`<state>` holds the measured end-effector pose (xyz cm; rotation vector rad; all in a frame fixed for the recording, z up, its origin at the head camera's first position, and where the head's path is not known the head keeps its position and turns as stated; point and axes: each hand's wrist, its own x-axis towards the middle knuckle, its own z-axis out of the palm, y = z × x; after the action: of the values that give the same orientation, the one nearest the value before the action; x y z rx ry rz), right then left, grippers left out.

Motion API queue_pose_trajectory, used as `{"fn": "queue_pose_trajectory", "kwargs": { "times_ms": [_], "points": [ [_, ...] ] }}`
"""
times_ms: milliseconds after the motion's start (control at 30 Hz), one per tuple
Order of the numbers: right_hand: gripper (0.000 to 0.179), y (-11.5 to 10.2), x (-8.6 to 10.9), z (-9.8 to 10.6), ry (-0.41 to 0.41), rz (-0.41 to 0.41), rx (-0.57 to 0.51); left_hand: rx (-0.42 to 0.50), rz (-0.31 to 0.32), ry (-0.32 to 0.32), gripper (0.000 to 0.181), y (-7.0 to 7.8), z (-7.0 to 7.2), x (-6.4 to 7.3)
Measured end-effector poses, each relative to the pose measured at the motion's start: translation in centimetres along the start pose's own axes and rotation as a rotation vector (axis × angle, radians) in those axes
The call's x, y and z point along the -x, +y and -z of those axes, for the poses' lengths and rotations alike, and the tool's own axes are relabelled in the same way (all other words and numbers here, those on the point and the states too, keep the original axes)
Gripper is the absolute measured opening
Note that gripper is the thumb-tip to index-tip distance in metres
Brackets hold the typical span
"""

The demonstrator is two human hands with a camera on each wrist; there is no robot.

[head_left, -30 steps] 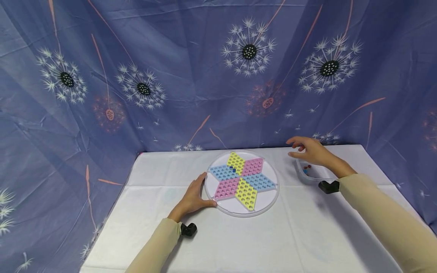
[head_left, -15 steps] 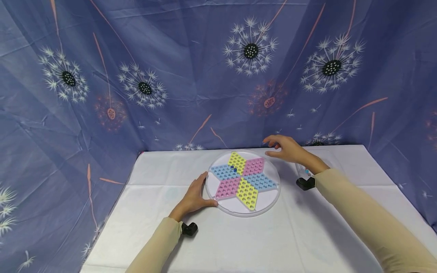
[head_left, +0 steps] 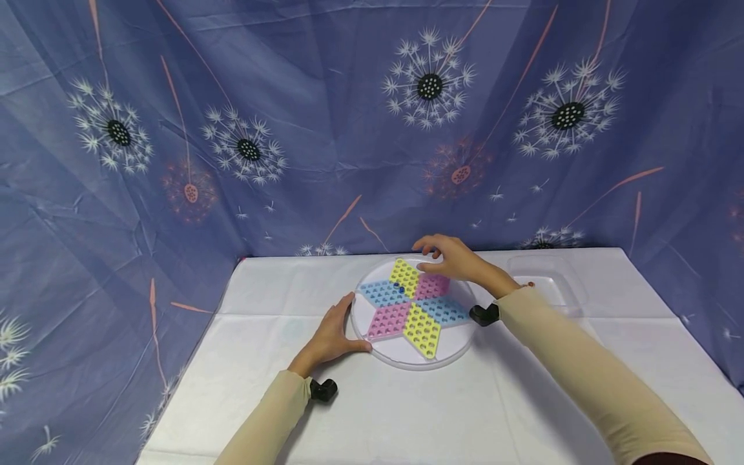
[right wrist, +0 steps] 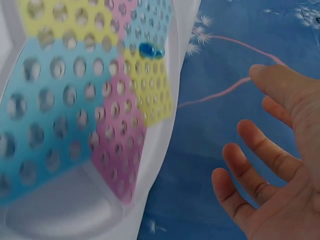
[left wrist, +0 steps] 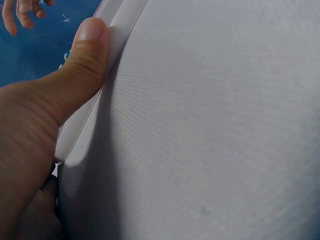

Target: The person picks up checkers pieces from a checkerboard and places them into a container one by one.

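Observation:
A round white Chinese checkers board (head_left: 363, 316) with yellow, pink and blue holed points lies on the table. Two dark blue marbles (head_left: 401, 290) sit on it near the meeting of a yellow and a blue point. My left hand (head_left: 328, 334) rests against the board's left rim, thumb and fingers spread along the edge; its thumb (left wrist: 90, 55) touches the rim in the left wrist view. Above the board's far right side hovers my right hand (head_left: 452, 258), its thumb (right wrist: 272, 80) and fingers apart. No marble shows between them, though the index finger is partly hidden.
A clear plastic box (head_left: 552, 287) stands right of the board, partly behind the right forearm, with a small reddish marble (head_left: 530, 284) visible. White cloth (head_left: 436, 420) covers the table. A blue dandelion-print curtain (head_left: 325, 129) hangs just behind the far edge.
My right hand has moved left from over the clear box to over the far part of the board. The left hand has stayed at the rim, and the board has not visibly moved.

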<state>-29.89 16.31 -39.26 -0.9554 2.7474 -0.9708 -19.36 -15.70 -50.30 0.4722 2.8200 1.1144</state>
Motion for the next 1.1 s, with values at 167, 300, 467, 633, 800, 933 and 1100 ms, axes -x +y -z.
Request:
{"fn": "queue_pose_trajectory", "kwargs": {
  "times_ms": [167,300,467,633,800,933,1100],
  "points": [
    [0.043,-0.3,-0.8,-1.4,-0.013,0.024,-0.027,0.001,0.009,0.001,0.124,0.0,0.0,0.0],
    [0.043,-0.2,-1.4,-2.6,-0.018,0.033,-0.037,0.002,0.003,0.005,0.124,-0.1,0.0,-0.1],
    [0.041,0.3,-1.9,-4.8,-0.045,-0.012,-0.072,-0.005,0.004,0.000,0.125,-0.3,0.0,-0.2],
    [0.035,1.3,-2.0,-7.1,-0.054,-0.052,-0.074,-0.009,0.007,-0.012,0.125,-0.4,-0.1,-0.2],
    [0.028,1.9,-1.6,-8.3,-0.018,-0.066,-0.049,-0.010,0.009,-0.015,0.125,-0.4,-0.3,-0.2],
    [0.024,2.0,-1.5,-8.6,0.009,-0.077,-0.049,-0.006,-0.006,0.000,0.125,-0.4,-0.2,-0.4],
    [0.014,2.1,-1.7,-9.0,0.060,-0.032,-0.030,-0.007,-0.009,0.005,0.125,-0.6,-0.2,-0.7]
  ]
}}
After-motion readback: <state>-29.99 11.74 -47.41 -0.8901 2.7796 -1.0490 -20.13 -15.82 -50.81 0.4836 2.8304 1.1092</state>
